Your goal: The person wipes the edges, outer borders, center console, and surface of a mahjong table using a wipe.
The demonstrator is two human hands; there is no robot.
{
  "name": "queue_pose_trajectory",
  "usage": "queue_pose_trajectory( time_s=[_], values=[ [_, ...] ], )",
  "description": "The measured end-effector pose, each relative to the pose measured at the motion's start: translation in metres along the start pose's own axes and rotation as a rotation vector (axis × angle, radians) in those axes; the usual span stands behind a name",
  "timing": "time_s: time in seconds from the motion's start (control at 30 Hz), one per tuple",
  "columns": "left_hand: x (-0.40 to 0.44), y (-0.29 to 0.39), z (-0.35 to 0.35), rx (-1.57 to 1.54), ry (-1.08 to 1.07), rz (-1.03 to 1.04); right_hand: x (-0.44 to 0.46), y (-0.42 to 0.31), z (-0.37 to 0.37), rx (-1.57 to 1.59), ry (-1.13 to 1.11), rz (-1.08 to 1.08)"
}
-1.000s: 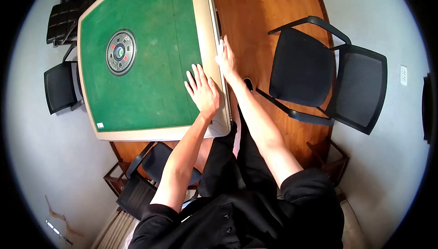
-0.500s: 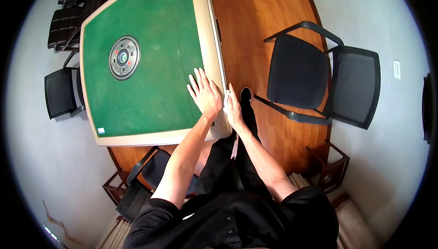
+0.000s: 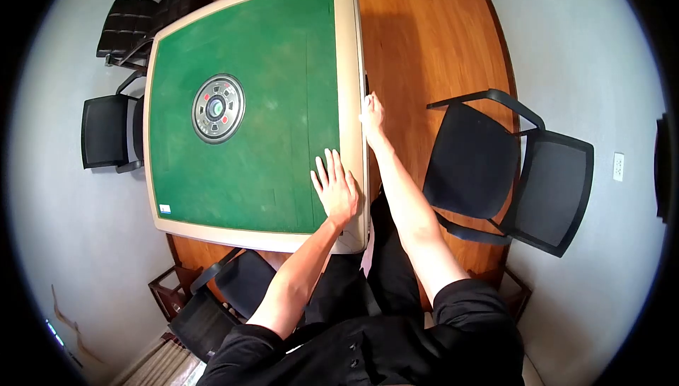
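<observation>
A square table with a green top [image 3: 283, 53] and a beige rim [image 3: 349, 67] fills the centre left. My left hand [image 3: 337, 186] lies flat on the green top and rim near the close right corner, fingers spread. At the table's right side edge, my right hand [image 3: 373, 114] is closed round a small white cloth [image 3: 366, 111], mostly hidden by the fingers, and presses it against the edge. A round black and silver centre unit [image 3: 218, 108] is set in the green top, and a small white label [image 3: 165, 209] sits at its lower left corner.
A black chair [image 3: 470, 159] stands on the wooden floor [image 3: 410, 46] to the right. Another chair [image 3: 244, 283] is at the lower left, one more [image 3: 106, 131] beyond the table's left side. Black padded seats [image 3: 127, 29] are at the upper left. A wall socket [image 3: 618, 166] is on the right wall.
My right hand first came back toward me along the table's side, then moved forward again with the cloth. My left hand stays flat near the corner. The view has shifted, showing more of the far edge.
</observation>
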State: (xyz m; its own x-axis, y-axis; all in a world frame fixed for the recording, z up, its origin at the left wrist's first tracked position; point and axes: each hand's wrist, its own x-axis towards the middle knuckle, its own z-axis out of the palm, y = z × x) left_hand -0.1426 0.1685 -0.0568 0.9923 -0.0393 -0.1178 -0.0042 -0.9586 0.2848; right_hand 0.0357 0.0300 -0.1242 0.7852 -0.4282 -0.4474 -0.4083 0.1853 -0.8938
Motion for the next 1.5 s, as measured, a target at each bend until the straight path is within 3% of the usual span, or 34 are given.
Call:
queue_pose_trajectory(
  time_s=[0.17,0.2,0.27,0.33,0.37,0.47,0.53,0.63,0.77,0.93,1.0,1.07,1.2,1.27,1.33,1.37,1.5],
  values=[
    [-0.001,0.001,-0.001,-0.026,-0.008,0.000,-0.003,0.023,-0.007,-0.141,0.021,-0.104],
    [-0.001,0.000,0.000,-0.027,-0.006,0.002,-0.010,0.035,-0.017,-0.111,-0.076,-0.080],
    [-0.001,0.001,0.001,-0.028,0.007,0.016,-0.051,0.040,-0.030,-0.144,-0.072,-0.041],
    [-0.002,0.001,-0.002,-0.044,0.017,0.012,-0.097,0.066,-0.045,-0.216,-0.011,-0.195],
    [-0.002,0.001,0.000,-0.044,0.030,0.009,-0.118,0.079,-0.053,-0.224,-0.017,-0.152],
    [-0.002,0.002,-0.001,-0.044,0.068,0.028,-0.176,0.145,-0.071,-0.221,0.040,-0.168],
    [-0.002,-0.003,0.010,-0.025,0.110,0.038,-0.227,0.123,-0.083,-0.221,-0.015,0.052],
    [-0.002,-0.001,0.008,-0.051,0.115,0.046,-0.262,0.138,-0.089,-0.168,0.098,-0.051],
    [-0.001,0.004,-0.006,-0.046,0.087,0.036,-0.232,0.155,-0.080,-0.226,0.152,0.095],
    [-0.001,0.001,0.001,-0.062,0.070,0.026,-0.144,0.133,-0.049,-0.185,0.239,0.001],
    [0.001,-0.002,0.003,-0.064,0.049,0.014,-0.098,0.128,-0.043,-0.031,0.072,0.124],
    [-0.001,-0.002,0.005,-0.029,0.032,0.022,-0.069,0.103,-0.028,-0.130,0.143,0.061],
    [0.000,0.000,0.000,0.003,0.026,0.027,0.006,0.082,-0.010,-0.012,0.000,0.030],
    [0.000,-0.002,0.004,0.017,0.042,0.025,0.008,0.049,-0.001,0.073,0.044,0.012],
    [0.000,-0.002,0.005,0.031,0.056,0.037,0.016,0.052,-0.003,-0.096,0.011,-0.081],
    [0.000,-0.002,0.004,0.036,0.046,0.032,0.007,0.056,0.002,-0.137,0.130,-0.186],
    [0.001,-0.002,0.007,0.029,0.043,0.025,-0.052,0.039,-0.023,-0.148,0.031,-0.209]
  ],
)
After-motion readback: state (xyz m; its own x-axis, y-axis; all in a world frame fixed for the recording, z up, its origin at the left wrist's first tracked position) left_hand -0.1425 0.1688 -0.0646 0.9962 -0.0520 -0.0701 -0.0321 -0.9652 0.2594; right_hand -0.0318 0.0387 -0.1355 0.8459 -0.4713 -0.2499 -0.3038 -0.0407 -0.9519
